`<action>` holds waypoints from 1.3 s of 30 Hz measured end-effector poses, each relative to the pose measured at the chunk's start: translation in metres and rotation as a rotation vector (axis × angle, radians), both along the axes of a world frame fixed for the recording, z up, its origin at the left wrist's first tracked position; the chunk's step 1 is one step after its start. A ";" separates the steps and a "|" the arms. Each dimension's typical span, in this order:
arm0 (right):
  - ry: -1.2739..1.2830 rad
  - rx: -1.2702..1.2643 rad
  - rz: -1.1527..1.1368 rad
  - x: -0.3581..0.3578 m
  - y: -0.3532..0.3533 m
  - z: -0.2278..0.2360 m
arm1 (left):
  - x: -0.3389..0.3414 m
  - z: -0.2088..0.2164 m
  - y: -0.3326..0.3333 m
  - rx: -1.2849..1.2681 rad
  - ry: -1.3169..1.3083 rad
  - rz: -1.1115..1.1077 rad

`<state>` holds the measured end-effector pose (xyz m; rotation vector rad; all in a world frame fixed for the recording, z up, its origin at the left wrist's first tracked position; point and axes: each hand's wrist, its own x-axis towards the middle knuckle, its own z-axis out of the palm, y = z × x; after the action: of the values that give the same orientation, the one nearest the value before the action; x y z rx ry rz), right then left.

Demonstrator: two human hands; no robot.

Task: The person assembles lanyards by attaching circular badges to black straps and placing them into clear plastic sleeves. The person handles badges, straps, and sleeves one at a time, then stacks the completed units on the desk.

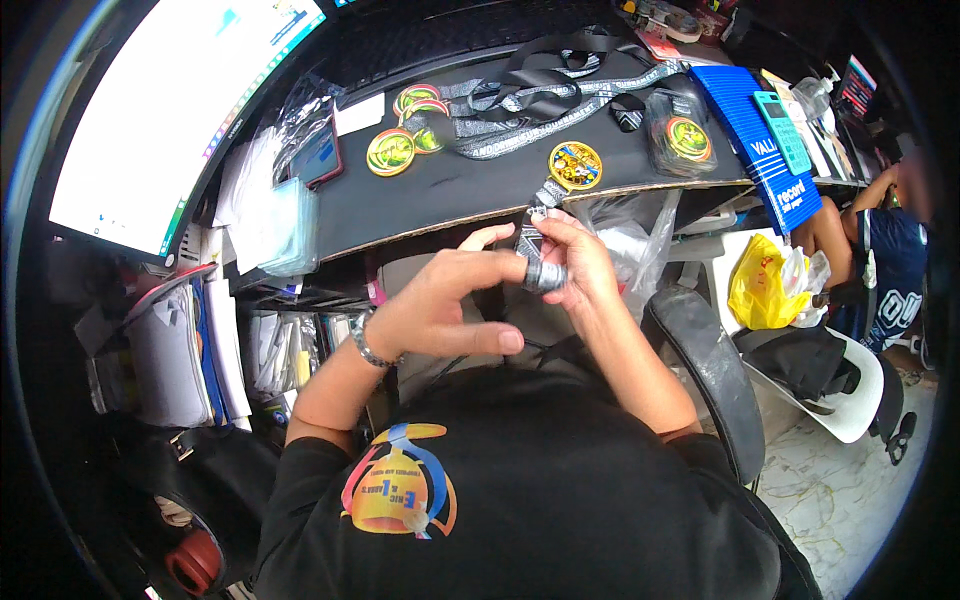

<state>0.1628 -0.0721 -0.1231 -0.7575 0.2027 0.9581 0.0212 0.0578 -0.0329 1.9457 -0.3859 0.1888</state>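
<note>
My right hand (583, 258) is closed on a grey and black patterned medal ribbon (530, 238), part of which is gathered into a small coil. The ribbon runs up to a gold medal (575, 166) with a colourful face, lying at the desk's near edge. My left hand (445, 300) has its thumb stretched apart from the fingers. Its index finger reaches to the coil, touching or just beside it; whether any ribbon goes round that finger I cannot tell. Beyond, several gold medals (391, 152) with red and green rims lie beside their spread ribbons (560, 125).
A medal in a clear case (688, 140) sits near a blue record book (755, 145) and teal calculator (782, 132). Left are a monitor (160, 110), a phone (318, 155) and clear plastic sleeves (290, 230). At right, a white chair (850, 400) holds a yellow bag (765, 285); another person sits beyond.
</note>
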 end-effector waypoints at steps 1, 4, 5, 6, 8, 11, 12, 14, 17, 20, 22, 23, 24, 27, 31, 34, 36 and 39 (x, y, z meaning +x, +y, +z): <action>-0.003 0.009 0.019 0.002 -0.003 0.000 | 0.003 0.000 0.002 -0.129 0.108 -0.018; 0.005 0.077 0.089 0.008 -0.004 0.000 | 0.017 -0.004 0.013 -0.460 0.518 -0.112; 0.010 0.099 0.120 0.010 -0.005 0.000 | 0.024 -0.006 0.018 -0.453 0.607 -0.126; 0.022 0.096 0.146 0.012 -0.006 0.000 | 0.028 -0.008 0.023 -0.434 0.671 -0.147; 0.013 0.102 0.192 0.015 -0.008 0.001 | 0.034 -0.014 0.027 -0.415 0.763 -0.126; 0.011 0.115 0.248 0.017 -0.010 0.006 | 0.037 -0.022 0.028 -0.440 0.832 -0.048; -0.013 0.120 0.258 0.018 -0.010 0.009 | 0.036 -0.024 0.028 -0.458 0.852 -0.035; -0.052 0.092 0.280 0.021 -0.010 0.014 | 0.036 -0.026 0.029 -0.474 0.888 -0.015; -0.026 0.022 0.252 0.028 -0.008 0.020 | 0.036 -0.029 0.032 -0.481 0.945 0.001; -0.095 0.016 0.179 0.030 -0.008 0.023 | 0.035 -0.032 0.034 -0.518 0.999 -0.012; -0.179 -0.001 0.144 0.029 -0.008 0.026 | 0.035 -0.034 0.035 -0.559 1.004 -0.030; -0.228 -0.006 0.130 0.029 -0.008 0.027 | 0.035 -0.034 0.036 -0.590 0.999 -0.042; -0.277 -0.012 0.116 0.028 -0.008 0.030 | 0.034 -0.034 0.036 -0.620 0.991 -0.059; -0.449 -0.072 0.018 0.023 -0.007 0.040 | 0.034 -0.032 0.037 -0.716 0.972 -0.084; -0.838 -0.078 -0.023 0.011 -0.010 0.054 | 0.036 -0.024 0.041 -0.759 0.917 -0.094; -1.234 -0.091 -0.096 0.006 -0.010 0.058 | 0.037 -0.017 0.042 -0.797 0.859 -0.085; -1.612 -0.138 -0.169 0.008 -0.010 0.059 | 0.038 -0.014 0.041 -0.859 0.816 -0.125; -1.932 -0.220 -0.261 0.011 -0.008 0.059 | 0.041 -0.012 0.039 -1.033 0.723 -0.071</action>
<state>0.1733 -0.0806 -0.0640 -1.4939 -1.2622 -0.3308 0.0618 0.0963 -0.0446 0.8735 0.1319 -0.3159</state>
